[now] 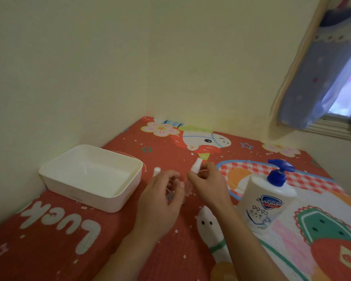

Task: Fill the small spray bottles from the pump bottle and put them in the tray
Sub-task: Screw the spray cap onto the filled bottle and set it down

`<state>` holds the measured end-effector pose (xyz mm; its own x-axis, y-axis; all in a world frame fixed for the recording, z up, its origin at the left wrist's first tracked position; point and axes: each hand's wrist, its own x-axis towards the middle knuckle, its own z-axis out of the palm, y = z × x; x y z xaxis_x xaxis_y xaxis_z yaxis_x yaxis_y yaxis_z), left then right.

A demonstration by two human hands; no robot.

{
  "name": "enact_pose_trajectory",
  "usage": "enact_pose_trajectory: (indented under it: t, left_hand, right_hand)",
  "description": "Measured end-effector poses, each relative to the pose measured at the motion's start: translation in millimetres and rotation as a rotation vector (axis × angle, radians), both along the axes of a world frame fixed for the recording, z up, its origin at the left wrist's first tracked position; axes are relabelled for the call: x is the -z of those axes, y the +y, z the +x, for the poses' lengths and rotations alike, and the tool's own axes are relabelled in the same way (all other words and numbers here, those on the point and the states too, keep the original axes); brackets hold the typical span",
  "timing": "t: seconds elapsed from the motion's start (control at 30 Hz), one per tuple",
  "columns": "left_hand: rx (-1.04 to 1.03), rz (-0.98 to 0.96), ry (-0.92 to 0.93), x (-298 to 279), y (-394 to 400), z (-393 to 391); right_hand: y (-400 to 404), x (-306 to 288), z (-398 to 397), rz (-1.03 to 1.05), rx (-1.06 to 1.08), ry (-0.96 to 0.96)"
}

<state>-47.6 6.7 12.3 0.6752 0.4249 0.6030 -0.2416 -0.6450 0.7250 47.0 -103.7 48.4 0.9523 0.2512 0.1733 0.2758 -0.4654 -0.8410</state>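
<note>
My left hand curls round a small clear spray bottle body at the middle of the table. My right hand pinches a white spray cap just above and to the right of it. Another small bottle with a white cap stands behind my left hand, close to the tray. The white tray sits at the left with nothing visible inside. A large white pump bottle with a blue pump head stands upright to the right of my right hand.
The table carries a red cartoon-printed cloth. Cream walls meet in a corner behind the table. A window with a blue curtain is at the upper right.
</note>
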Motion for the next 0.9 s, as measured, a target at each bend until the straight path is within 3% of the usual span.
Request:
enact_pose_trajectory:
  t: [0.23, 0.43, 0.7, 0.83, 0.9]
  left_hand:
    - [0.055, 0.188, 0.126, -4, -16, 2]
    - [0.011, 0.408, -0.007, 3, -21, 1]
    - [0.140, 0.342, 0.051, 3, -18, 2]
    - [0.089, 0.357, 0.064, 6, -14, 1]
    - [0.082, 0.375, 0.050, 8, -15, 3]
  right_hand:
    - [-27, -17, -43, 0.266, -0.117, 0.042]
    - [-52, -25, -42, 0.002, -0.008, -0.165]
    - [-65, -23, -38, -0.101, -0.223, -0.238]
    - [-77, -28, -35, 0.050, -0.454, -0.103]
    - [-74, -32, -37, 0.021, -0.409, -0.070]
